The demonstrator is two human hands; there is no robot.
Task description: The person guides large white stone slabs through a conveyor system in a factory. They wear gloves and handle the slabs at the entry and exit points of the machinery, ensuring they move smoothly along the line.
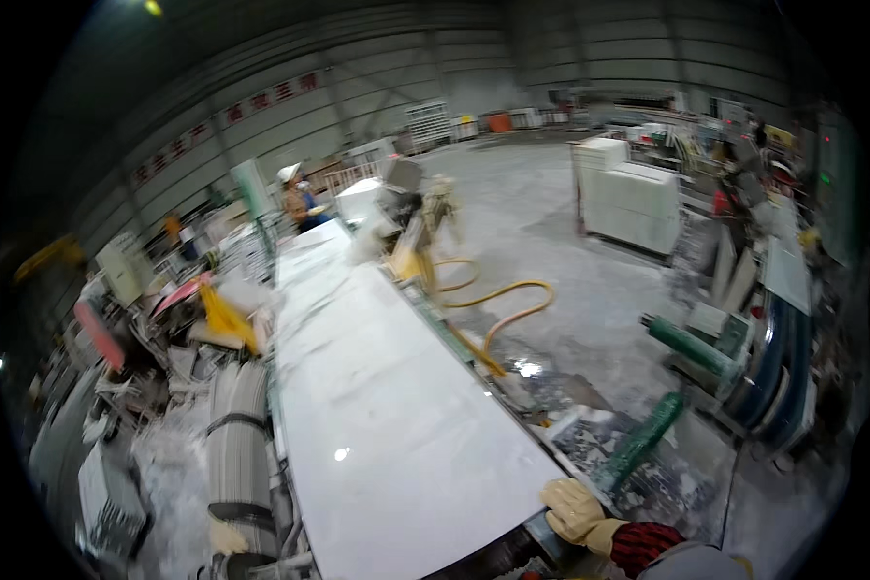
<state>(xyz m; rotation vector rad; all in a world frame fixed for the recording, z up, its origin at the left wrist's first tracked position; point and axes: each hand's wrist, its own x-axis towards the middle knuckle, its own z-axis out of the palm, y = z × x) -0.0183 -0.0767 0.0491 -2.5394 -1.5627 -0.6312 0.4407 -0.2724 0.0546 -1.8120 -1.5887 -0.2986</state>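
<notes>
A long, glossy white slab [396, 406] with faint grey veining stretches from the lower edge towards the far left. At its near right corner is my right hand [572, 510], in a cream work glove below a red-and-black sleeve. Its fingers are bent over the slab's edge; the fingertips are partly hidden. At the lower left, a blurred cream glove, apparently my left hand [227, 537], shows beside a strapped stack of grey strips [240, 445]. How its fingers are set is too smeared to make out.
Past the slab's far end stands a person [300, 198] in a white helmet. A yellow hose [522, 285] curls across the wet floor. Green rollers [643, 440] lie on the right, and a large white block stack [631, 198] stands behind. Cluttered machinery [145, 353] fills the left.
</notes>
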